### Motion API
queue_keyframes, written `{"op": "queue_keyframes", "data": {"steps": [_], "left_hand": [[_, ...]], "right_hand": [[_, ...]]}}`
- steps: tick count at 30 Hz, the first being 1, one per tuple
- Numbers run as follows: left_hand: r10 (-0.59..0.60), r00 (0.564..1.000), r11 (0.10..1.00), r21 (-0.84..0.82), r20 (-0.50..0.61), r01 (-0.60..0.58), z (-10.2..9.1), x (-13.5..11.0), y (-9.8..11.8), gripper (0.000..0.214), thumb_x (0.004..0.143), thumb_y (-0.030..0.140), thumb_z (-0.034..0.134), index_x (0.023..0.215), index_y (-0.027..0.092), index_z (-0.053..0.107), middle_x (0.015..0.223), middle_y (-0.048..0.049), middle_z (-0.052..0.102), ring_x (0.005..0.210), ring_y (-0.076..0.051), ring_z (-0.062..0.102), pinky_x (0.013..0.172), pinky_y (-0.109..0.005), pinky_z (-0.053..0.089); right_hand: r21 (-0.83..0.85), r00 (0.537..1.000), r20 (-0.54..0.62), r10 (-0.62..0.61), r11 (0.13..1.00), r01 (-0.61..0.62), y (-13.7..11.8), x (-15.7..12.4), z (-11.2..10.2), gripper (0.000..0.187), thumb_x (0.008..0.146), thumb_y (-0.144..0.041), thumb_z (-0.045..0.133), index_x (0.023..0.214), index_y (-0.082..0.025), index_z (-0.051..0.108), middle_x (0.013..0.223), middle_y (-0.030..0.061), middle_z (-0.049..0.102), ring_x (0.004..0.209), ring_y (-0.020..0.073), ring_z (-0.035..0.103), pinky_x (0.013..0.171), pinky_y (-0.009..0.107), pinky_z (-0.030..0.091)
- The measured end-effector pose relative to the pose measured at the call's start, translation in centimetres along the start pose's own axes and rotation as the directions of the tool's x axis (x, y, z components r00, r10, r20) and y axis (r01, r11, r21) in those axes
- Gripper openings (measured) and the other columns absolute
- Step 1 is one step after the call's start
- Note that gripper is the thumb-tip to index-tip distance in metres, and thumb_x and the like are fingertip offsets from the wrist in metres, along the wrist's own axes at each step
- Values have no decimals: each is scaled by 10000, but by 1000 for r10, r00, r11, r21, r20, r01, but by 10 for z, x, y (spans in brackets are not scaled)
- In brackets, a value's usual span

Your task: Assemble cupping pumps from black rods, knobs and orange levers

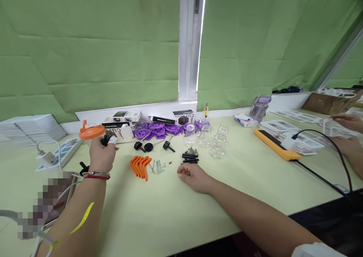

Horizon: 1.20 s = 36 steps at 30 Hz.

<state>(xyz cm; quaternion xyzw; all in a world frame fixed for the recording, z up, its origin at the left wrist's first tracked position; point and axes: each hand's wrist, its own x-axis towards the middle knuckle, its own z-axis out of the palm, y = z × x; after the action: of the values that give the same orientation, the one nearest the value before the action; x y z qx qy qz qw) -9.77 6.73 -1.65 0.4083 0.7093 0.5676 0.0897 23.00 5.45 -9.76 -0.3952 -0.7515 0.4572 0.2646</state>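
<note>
The left hand (102,153) is at the left of the desk (164,219), its fingers bent closed about a black part (105,140), most of which the hand hides. An orange disc (92,132) with a short upright stub sits just beyond that hand, to the far left of the black part; whether the two are joined I cannot tell. A printed box (123,133) lies just right of it.

The right hand (194,177) rests near the middle of the desk, its fingers loosely curled toward the thumb; whether something small is inside them I cannot tell. Just beyond it lie black tubes (190,158) and metal springs (193,150).

Between the hands, orange bent pieces (139,167) lie in a nested row, with metal screws (159,167) just to their right. Farther back are black knobs with rods (168,146), and behind these a heap of purple parts (157,130). Clear glass jars (217,149) stand right of the heap. On the far right, another person's hands (346,147) are near white cards, beyond an orange power strip (276,145)
</note>
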Motion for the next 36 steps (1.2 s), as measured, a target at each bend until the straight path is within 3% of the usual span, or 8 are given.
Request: {"op": "queue_keyframes", "data": {"steps": [3, 6, 13, 17, 20, 25, 32, 36], "left_hand": [[-110, 985, 931, -332, 136, 150, 5, -24, 8, 212, 804, 312, 524, 952, 162, 500, 847, -66, 596, 573, -159, 629, 421, -235, 442], [-178, 951, 809, -512, 252, 287, 10, -45, 8, 213, 744, 266, 622, 891, 184, 491, 753, -17, 596, 453, -112, 569, 357, -182, 358], [-67, 845, 578, -670, 530, 466, 11, -64, -5, 427, 587, 27, 625, 974, 208, 611, 885, -38, 626, 767, -163, 638, 565, -225, 506], [13, 782, 482, -689, 623, 541, 4, -68, -1, 404, 578, 129, 595, 975, 178, 652, 942, -80, 640, 906, -239, 623, 719, -341, 556], [-23, 780, 448, -691, 626, 567, 4, -72, 5, 268, 653, 214, 593, 903, 155, 669, 940, -93, 651, 889, -247, 624, 705, -352, 563], [-131, 782, 497, -642, 609, 584, 14, -76, 3, 33, 734, 153, 615, 759, 163, 634, 903, -56, 662, 785, -169, 636, 585, -240, 545], [-98, 764, 565, -596, 638, 571, 16, -79, -1, 213, 742, 125, 646, 952, 148, 669, 923, -78, 674, 728, -145, 645, 622, -233, 566], [-83, 704, 594, -532, 706, 603, 14, -81, 1, 227, 743, 167, 672, 965, 121, 672, 845, -81, 682, 737, -145, 650, 664, -216, 557]], "right_hand": [[-297, 995, -56, -85, 953, 65, -10, 8, 0, 229, 867, -233, 502, 1039, -176, 642, 893, 57, 634, 751, 158, 554, 691, 279, 409], [-557, 985, -57, -164, 824, 105, -23, 26, -2, 271, 875, -176, 473, 1069, -201, 661, 1024, 71, 632, 908, 193, 575, 769, 292, 388], [-791, 997, 0, -77, 610, 47, -26, 70, 2, 147, 844, -221, 559, 842, -205, 705, 921, 78, 642, 919, 221, 550, 675, 283, 340], [-792, 998, 1, -70, 609, 44, -19, 74, 7, 164, 821, -186, 563, 829, -216, 723, 875, 75, 672, 892, 226, 556, 622, 284, 318], [-789, 997, -4, -75, 613, 43, -17, 72, 7, 198, 820, -165, 542, 857, -218, 729, 884, 76, 684, 889, 224, 564, 628, 288, 320], [-776, 996, -15, -86, 629, 43, -15, 71, 8, 178, 808, -188, 558, 856, -221, 726, 890, 73, 684, 877, 217, 583, 637, 283, 333], [-726, 991, -90, -101, 687, 4, -18, 69, 7, 203, 837, -189, 527, 849, -196, 730, 938, 73, 694, 890, 208, 597, 697, 282, 373], [-412, 970, -235, -58, 910, -45, -29, 55, -4, 191, 841, -216, 514, 880, -185, 699, 851, 56, 691, 756, 164, 593, 658, 264, 399]]}}
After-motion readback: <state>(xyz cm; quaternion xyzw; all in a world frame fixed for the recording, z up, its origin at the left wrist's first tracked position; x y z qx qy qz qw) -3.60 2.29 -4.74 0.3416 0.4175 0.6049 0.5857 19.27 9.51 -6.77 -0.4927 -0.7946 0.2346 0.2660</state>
